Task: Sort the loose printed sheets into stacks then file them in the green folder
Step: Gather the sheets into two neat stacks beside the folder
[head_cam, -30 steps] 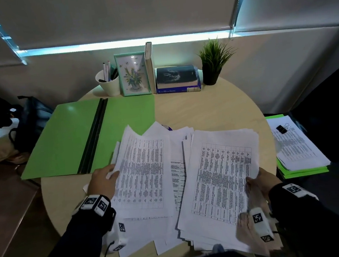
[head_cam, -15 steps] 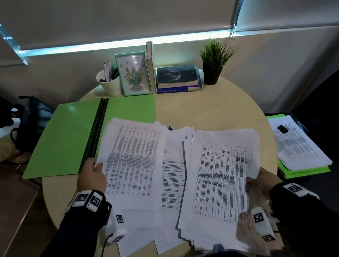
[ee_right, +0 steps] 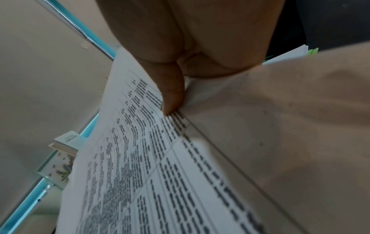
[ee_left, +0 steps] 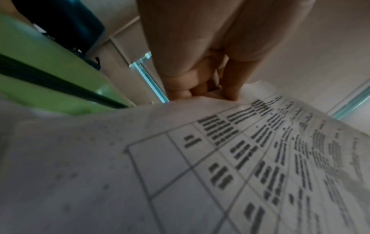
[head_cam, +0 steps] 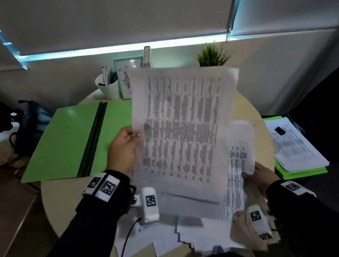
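The left hand [head_cam: 123,148] is raised above the round wooden counter [head_cam: 251,108], wrist toward the body and knuckles up, its grip clamped on the left edge of a printed sheet [head_cam: 185,131]: the thumb lies on the printed face and the fingers curl behind, as the left wrist view shows at close range [ee_left: 202,66]. That sheet stands nearly upright and lifted clear of the pile, its long axis running from near the chest up toward the wall, the table of dark text rows facing the person; it is thin white paper, slightly translucent and blurred. The right hand [head_cam: 261,176] sits low at the near right rim of the counter, its grip pinched on the right edge of the stack of sheets [head_cam: 240,163], with the thumb [ee_right: 172,93] pressed on top of the printed page and the paper bowed upward beside it. More loose white sheets [head_cam: 171,238] lie fanned and overlapping along the near edge. The green folder [head_cam: 62,142] lies open and flat on the left part of the counter, its dark spine running away from the person, its smooth covers faintly glossy. Behind the raised sheet stand a white pen cup [head_cam: 108,88], a framed picture [head_cam: 124,74] and a small green plant [head_cam: 212,54]. Off the counter to the right rests a clipped pile of papers [head_cam: 294,147] on another green cover.
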